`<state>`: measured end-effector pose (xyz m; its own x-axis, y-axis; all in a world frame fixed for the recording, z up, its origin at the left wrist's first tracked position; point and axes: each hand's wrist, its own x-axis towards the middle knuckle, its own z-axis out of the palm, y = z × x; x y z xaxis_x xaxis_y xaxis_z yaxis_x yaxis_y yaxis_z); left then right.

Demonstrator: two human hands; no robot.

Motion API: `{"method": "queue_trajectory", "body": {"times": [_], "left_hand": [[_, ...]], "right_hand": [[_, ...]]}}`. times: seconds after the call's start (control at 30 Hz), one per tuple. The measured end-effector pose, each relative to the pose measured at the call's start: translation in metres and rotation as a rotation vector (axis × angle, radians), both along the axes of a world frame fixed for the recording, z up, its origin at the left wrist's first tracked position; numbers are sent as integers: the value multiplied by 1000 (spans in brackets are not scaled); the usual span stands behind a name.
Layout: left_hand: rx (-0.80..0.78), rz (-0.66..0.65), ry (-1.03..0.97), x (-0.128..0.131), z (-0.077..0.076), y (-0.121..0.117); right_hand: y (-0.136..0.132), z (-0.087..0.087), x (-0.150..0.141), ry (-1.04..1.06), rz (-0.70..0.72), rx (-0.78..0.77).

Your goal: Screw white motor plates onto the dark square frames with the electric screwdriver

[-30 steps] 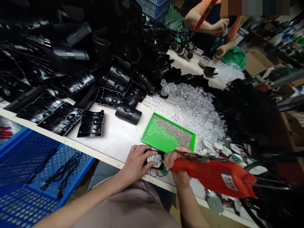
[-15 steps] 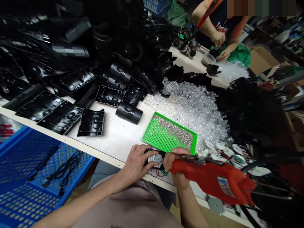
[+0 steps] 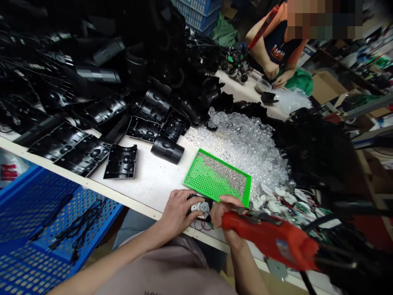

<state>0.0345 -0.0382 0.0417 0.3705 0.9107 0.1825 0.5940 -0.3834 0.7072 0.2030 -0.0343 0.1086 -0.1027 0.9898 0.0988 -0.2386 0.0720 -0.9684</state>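
My left hand [image 3: 177, 212] grips a small motor assembly [image 3: 201, 207] with a silver round face and red and black wires, pressed on the white table near its front edge. My right hand [image 3: 226, 221] is wrapped round a red electric screwdriver [image 3: 270, 238], whose tip points at the motor assembly. Just behind both hands lies a green perforated tray [image 3: 218, 177] partly covered with small silver screws.
A heap of clear plastic lenses [image 3: 245, 143] lies behind the tray. Black plastic housings [image 3: 120, 162] crowd the left and back of the table. A blue perforated crate [image 3: 37, 221] sits below left. Another person [image 3: 276, 53] works at the far end.
Both hands stay on the motor assembly and the screwdriver. The view has shifted slightly, and the screwdriver's body now slopes lower to the right.
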Motion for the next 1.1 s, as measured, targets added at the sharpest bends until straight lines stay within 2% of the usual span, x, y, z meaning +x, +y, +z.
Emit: {"method": "queue_trajectory", "body": {"times": [0.1,0.17,0.23,0.37,0.53,0.9,1.0,1.1], "left_hand": [[-10,6,-16,2,-3,1],[-20,5,-27,2,-4,2],[-31,8,-39,1,-3,2],[-50,21,-79,-6,1,1],[-64,50,-53,-13,5,-2],[-95,61,-51,-11,5,-3],[-96,70,-38,-11,6,-2],[-99,66,-34,-11,8,-2]], "right_hand": [[23,23,0,81,-15,141],[49,30,-4,112,-57,220],[75,26,-12,124,-74,237],[107,1,-31,76,-47,164],[113,-20,-42,25,-13,133],[113,-37,-44,-5,88,154],[112,-27,-45,-15,32,152],[102,3,-42,28,-98,182]]}}
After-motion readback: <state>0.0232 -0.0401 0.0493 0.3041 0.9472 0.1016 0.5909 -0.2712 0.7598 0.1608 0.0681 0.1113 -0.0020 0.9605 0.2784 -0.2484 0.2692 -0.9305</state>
